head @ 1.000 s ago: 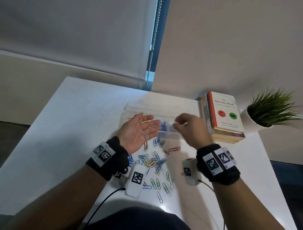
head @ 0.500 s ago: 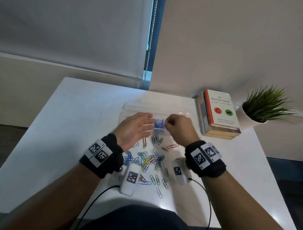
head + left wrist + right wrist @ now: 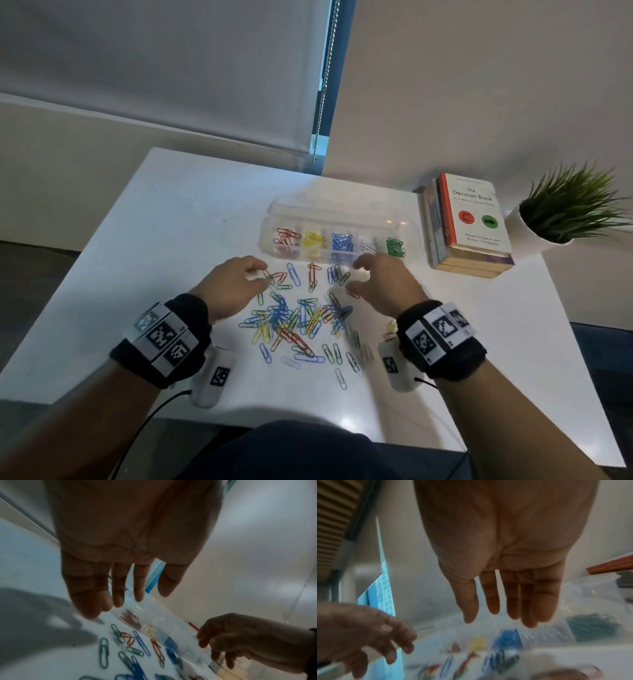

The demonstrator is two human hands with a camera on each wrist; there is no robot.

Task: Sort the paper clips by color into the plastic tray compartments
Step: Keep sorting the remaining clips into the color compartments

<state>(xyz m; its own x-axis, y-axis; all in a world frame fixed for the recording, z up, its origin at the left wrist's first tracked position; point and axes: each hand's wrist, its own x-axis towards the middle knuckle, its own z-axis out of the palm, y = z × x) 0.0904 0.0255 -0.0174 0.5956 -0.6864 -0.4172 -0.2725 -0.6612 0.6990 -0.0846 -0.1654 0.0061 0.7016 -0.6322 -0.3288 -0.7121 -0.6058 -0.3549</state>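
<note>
The clear plastic tray (image 3: pixel 404 229) lies across the back of the table, holding red clips (image 3: pixel 287 236), yellow clips (image 3: pixel 315 238), blue clips (image 3: pixel 342 241), white clips (image 3: pixel 367 246) and green clips (image 3: pixel 394 247) in separate compartments. A mixed pile of paper clips (image 3: pixel 294 320) is spread in front of it. My left hand (image 3: pixel 258 273) hovers palm down over clips at the pile's far left, fingers straight and empty (image 3: pixel 120 601). My right hand (image 3: pixel 356 274) hovers just before the tray, fingers spread and empty (image 3: pixel 496 615); that view is blurred.
A stack of books (image 3: pixel 472 222) stands right of the tray, with a potted plant (image 3: pixel 565 209) beyond it at the table's right corner. A wall and a window blind rise behind the table. The white table's (image 3: pixel 171 240) left half is bare.
Both hands have drawn back from the tray toward the pile. The left hand, palm up with clips a second ago, now faces down and is empty.
</note>
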